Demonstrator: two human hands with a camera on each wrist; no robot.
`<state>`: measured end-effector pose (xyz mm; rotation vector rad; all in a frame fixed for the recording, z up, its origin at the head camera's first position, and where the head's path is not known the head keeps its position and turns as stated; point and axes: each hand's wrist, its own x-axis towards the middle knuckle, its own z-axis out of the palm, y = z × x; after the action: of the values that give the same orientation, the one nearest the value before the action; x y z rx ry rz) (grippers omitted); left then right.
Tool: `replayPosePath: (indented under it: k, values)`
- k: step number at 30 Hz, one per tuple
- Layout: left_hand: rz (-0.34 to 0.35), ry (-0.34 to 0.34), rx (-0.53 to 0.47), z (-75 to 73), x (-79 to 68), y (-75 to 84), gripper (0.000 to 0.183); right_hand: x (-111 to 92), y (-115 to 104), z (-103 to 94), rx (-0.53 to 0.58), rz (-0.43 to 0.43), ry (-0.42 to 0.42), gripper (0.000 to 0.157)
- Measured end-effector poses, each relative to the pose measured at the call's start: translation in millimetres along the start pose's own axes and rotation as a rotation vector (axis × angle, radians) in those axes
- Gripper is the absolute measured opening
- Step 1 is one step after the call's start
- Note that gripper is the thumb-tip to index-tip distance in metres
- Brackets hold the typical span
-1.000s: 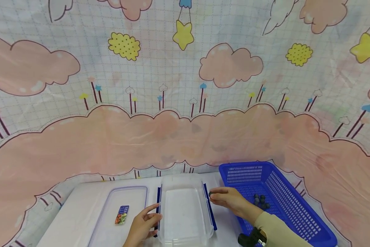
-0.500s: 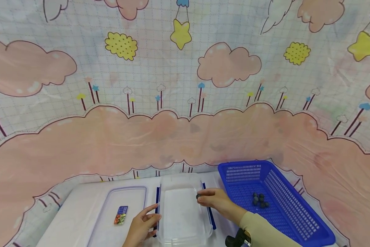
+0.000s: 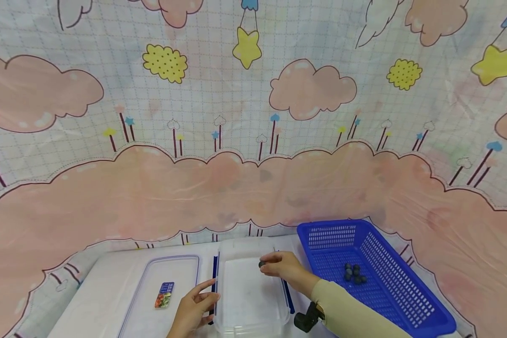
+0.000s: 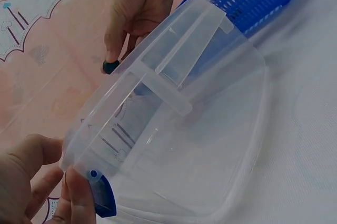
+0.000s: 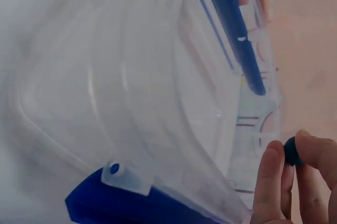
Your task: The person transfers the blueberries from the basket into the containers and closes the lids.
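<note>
1. One backdrop, printed with clouds and stars, behind all else.
2. One table, white-covered, carrying the pieces below.
3. One basket, blue, meshed, at the right, near the box but apart from it.
4. One box, clear, lid off, mid-table; blue clips on both long sides, hanging outward.
5. One lid, clear, lying flat to the left of the box.
6. One left hand: fingers and thumb clamped on the box's left side, next to a clip. A light, steady hold should serve; squeezing harder might flex the thin wall.
7. One right hand: fingers and thumb together on a single ball, over the box, the hand seemingly above the rim. Advisable: lower well inside the walls, then part the fingers gently, since a round piece dropped from height may bounce or roll.
8. One label, bright-coloured, on the lid.
9. One cluster of balls, dark, on the basket floor. To be lifted singly, by the look of them.
10. One ball, dark blue-green, between the right fingertips, not touching the box.
</note>
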<state>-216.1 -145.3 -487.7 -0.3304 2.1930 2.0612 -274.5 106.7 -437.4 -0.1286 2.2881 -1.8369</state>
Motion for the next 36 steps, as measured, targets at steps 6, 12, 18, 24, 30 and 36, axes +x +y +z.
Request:
replayPosePath:
  k: [6, 12, 18, 24, 30, 36]
  values:
    - [-0.015, 0.018, 0.007, -0.5, 0.5, 2.1, 0.052, 9.4, -6.4, 15.6, -0.064, 0.001, 0.046, 0.027]
    - [-0.004, 0.022, 0.015, 3.0, -0.1, 2.7, 0.05, 18.2, -1.3, 29.1, -0.011, 0.018, 0.035, 0.03]
    - [0.007, 0.024, 0.021, 4.0, -0.6, 1.7, 0.051, 25.7, 2.8, 36.6, 0.013, 0.042, 0.014, 0.029]
    - [-0.001, 0.037, 0.03, 3.9, -1.5, 2.0, 0.051, 32.4, -4.8, 42.6, -0.025, 0.084, 0.045, 0.025]
    - [-0.006, 0.041, 0.026, 2.5, -2.4, 2.3, 0.051, 39.0, -1.4, 48.6, -0.003, 0.065, 0.056, 0.023]
    - [0.005, 0.032, 0.025, 2.8, -1.7, 1.1, 0.052, 41.8, 4.9, 54.7, -0.013, 0.074, 0.061, 0.02]
